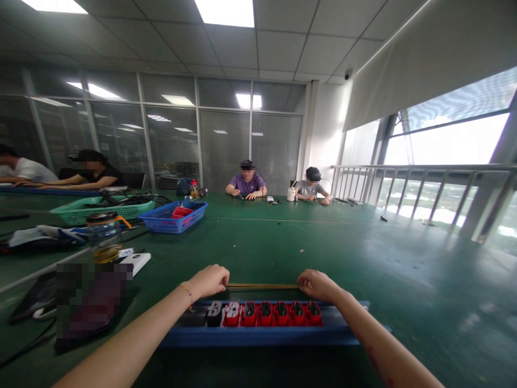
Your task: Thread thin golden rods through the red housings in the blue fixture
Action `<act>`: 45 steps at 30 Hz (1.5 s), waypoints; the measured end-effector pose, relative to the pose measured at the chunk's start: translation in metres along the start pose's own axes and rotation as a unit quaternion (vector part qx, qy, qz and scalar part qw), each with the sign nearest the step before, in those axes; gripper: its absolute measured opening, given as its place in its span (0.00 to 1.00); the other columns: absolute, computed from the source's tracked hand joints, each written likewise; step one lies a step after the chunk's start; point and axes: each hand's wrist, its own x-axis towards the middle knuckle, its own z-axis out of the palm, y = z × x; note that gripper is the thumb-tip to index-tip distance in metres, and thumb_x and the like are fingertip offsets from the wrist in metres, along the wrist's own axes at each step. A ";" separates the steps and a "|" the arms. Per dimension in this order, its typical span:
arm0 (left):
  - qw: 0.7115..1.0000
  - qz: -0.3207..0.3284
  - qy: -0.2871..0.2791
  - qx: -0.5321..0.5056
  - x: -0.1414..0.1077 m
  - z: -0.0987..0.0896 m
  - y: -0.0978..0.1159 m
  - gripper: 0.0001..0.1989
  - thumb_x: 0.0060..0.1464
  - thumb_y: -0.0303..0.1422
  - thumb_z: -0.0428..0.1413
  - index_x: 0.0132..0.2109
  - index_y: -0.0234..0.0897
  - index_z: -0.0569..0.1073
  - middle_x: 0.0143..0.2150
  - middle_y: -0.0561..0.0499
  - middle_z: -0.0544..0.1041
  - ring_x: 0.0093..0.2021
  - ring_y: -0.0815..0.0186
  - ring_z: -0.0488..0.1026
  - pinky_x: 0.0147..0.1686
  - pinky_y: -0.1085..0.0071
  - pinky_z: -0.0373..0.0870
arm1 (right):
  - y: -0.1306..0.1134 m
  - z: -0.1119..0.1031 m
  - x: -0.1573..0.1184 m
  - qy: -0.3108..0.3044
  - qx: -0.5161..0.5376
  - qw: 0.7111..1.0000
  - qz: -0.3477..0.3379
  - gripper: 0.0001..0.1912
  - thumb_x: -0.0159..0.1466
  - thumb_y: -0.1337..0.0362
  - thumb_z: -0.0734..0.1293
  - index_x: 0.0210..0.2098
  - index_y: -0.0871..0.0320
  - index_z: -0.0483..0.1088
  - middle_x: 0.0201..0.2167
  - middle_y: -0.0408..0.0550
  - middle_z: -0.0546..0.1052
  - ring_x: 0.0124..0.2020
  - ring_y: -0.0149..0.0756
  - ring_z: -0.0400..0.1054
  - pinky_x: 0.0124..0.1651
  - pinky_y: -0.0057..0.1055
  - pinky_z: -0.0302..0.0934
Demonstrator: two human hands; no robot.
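A thin tan band [262,286] runs straight and level between my two hands, just beyond a long blue rail [258,337]. My left hand [212,279] is closed on the band's left end, fingers curled down. At the right end my right hand [317,283] pinches it the same way. Whether the band is a cord, a strip or a stretched rubber one, I cannot tell. In the rail sits a row of several red blocks with dark tops [281,312]. A black block with a grey top [214,312] stands at the row's left end.
To the left lie a dark pouch [97,307], a white power bank [139,263] and a lidded jar [104,237]. Farther back are a blue basket [173,222] and a green basket [68,215]. Several people sit around the green table [347,242].
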 end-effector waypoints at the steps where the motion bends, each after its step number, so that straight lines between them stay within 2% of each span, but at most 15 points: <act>1: 1.000 -0.001 0.005 0.011 0.002 0.002 0.000 0.06 0.44 0.30 0.53 0.30 0.40 0.74 0.32 0.52 0.76 0.32 0.65 0.72 0.30 0.74 0.64 | -0.002 -0.001 0.000 -0.002 -0.013 1.000 -0.005 0.12 0.57 0.67 0.58 0.36 0.55 0.71 0.35 0.46 0.74 0.36 0.34 0.68 0.38 0.26 0.58; 7: 0.998 0.019 0.011 0.057 0.005 0.001 -0.003 0.09 0.41 0.26 0.53 0.33 0.41 0.73 0.38 0.51 0.75 0.40 0.63 0.70 0.40 0.70 0.64 | -0.010 -0.008 0.003 -0.030 -0.079 0.996 -0.027 0.13 0.54 0.71 0.59 0.36 0.56 0.70 0.36 0.48 0.74 0.39 0.41 0.67 0.39 0.31 0.56; 13: 0.998 0.012 -0.007 0.068 0.004 0.004 -0.008 0.13 0.38 0.20 0.49 0.30 0.40 0.71 0.33 0.51 0.74 0.35 0.64 0.71 0.34 0.72 0.64 | -0.010 -0.007 0.011 -0.050 -0.087 0.994 -0.032 0.14 0.49 0.73 0.61 0.34 0.56 0.69 0.35 0.47 0.75 0.38 0.40 0.67 0.37 0.30 0.55; 18: 0.999 0.000 0.007 0.032 0.001 0.004 -0.008 0.10 0.35 0.22 0.50 0.28 0.39 0.70 0.30 0.53 0.73 0.32 0.64 0.69 0.32 0.72 0.62 | -0.006 -0.003 0.014 -0.029 -0.055 0.998 -0.016 0.12 0.45 0.72 0.62 0.29 0.57 0.69 0.31 0.46 0.74 0.33 0.38 0.66 0.32 0.28 0.53; 22: 0.998 -0.015 0.037 -0.039 -0.008 -0.004 -0.010 0.06 0.40 0.27 0.49 0.29 0.38 0.68 0.30 0.53 0.72 0.30 0.67 0.68 0.30 0.74 0.61 | -0.002 -0.008 0.005 0.019 -0.002 1.000 -0.002 0.08 0.47 0.71 0.59 0.27 0.58 0.67 0.27 0.44 0.71 0.28 0.32 0.63 0.28 0.25 0.52; 26: 0.990 -0.019 0.071 -0.116 -0.020 -0.014 -0.005 0.08 0.48 0.31 0.43 0.33 0.37 0.65 0.30 0.53 0.71 0.30 0.68 0.68 0.30 0.75 0.61 | -0.004 -0.017 -0.008 0.061 0.070 0.996 0.005 0.09 0.52 0.71 0.55 0.31 0.59 0.64 0.25 0.42 0.69 0.27 0.29 0.61 0.28 0.22 0.53; 28: 0.980 -0.013 0.087 -0.180 -0.029 -0.020 0.003 0.09 0.49 0.31 0.42 0.36 0.37 0.64 0.30 0.54 0.71 0.31 0.69 0.67 0.31 0.75 0.62 | -0.008 -0.021 -0.015 0.083 0.165 0.983 0.003 0.09 0.53 0.72 0.55 0.32 0.60 0.64 0.24 0.41 0.67 0.26 0.28 0.60 0.27 0.22 0.53; 30: 0.960 -0.005 0.092 -0.266 -0.040 -0.024 0.013 0.10 0.49 0.32 0.45 0.38 0.37 0.65 0.30 0.54 0.70 0.32 0.68 0.67 0.32 0.75 0.61 | -0.013 -0.025 -0.023 0.103 0.268 0.958 0.009 0.10 0.52 0.73 0.56 0.32 0.60 0.65 0.22 0.39 0.65 0.23 0.27 0.58 0.25 0.22 0.52; 32: 0.940 -0.008 0.086 -0.330 -0.051 -0.027 0.022 0.12 0.49 0.36 0.47 0.41 0.37 0.66 0.29 0.55 0.69 0.32 0.67 0.66 0.32 0.74 0.61 | -0.018 -0.029 -0.032 0.108 0.327 0.939 0.017 0.11 0.51 0.74 0.57 0.33 0.60 0.66 0.19 0.37 0.61 0.21 0.26 0.55 0.24 0.22 0.50; 36: 0.928 -0.041 0.108 -0.355 -0.066 -0.026 0.030 0.17 0.52 0.44 0.45 0.40 0.37 0.68 0.26 0.55 0.68 0.30 0.67 0.66 0.32 0.74 0.61 | -0.026 -0.037 -0.052 0.060 0.397 0.915 0.023 0.10 0.53 0.68 0.63 0.37 0.59 0.66 0.22 0.38 0.63 0.24 0.26 0.57 0.26 0.23 0.52; 41: 0.927 -0.069 0.100 -0.354 -0.074 -0.025 0.031 0.16 0.50 0.44 0.47 0.36 0.37 0.69 0.27 0.54 0.71 0.31 0.67 0.67 0.33 0.75 0.61 | -0.035 -0.047 -0.069 -0.047 0.456 0.888 0.028 0.17 0.54 0.57 0.66 0.39 0.61 0.66 0.28 0.43 0.69 0.29 0.30 0.62 0.31 0.25 0.57; 43: 0.929 -0.071 0.088 -0.351 -0.077 -0.027 0.032 0.16 0.50 0.44 0.47 0.36 0.38 0.69 0.27 0.54 0.71 0.31 0.67 0.68 0.34 0.75 0.62 | -0.038 -0.047 -0.072 -0.056 0.453 0.889 0.029 0.17 0.56 0.54 0.63 0.38 0.60 0.66 0.30 0.44 0.70 0.31 0.31 0.63 0.33 0.26 0.57; 45: 0.932 -0.070 0.078 -0.346 -0.079 -0.027 0.032 0.16 0.50 0.45 0.47 0.35 0.38 0.69 0.26 0.55 0.72 0.31 0.67 0.69 0.33 0.75 0.62 | -0.038 -0.043 -0.072 -0.038 0.434 0.899 0.038 0.17 0.58 0.52 0.61 0.36 0.60 0.67 0.30 0.44 0.70 0.31 0.31 0.63 0.32 0.25 0.57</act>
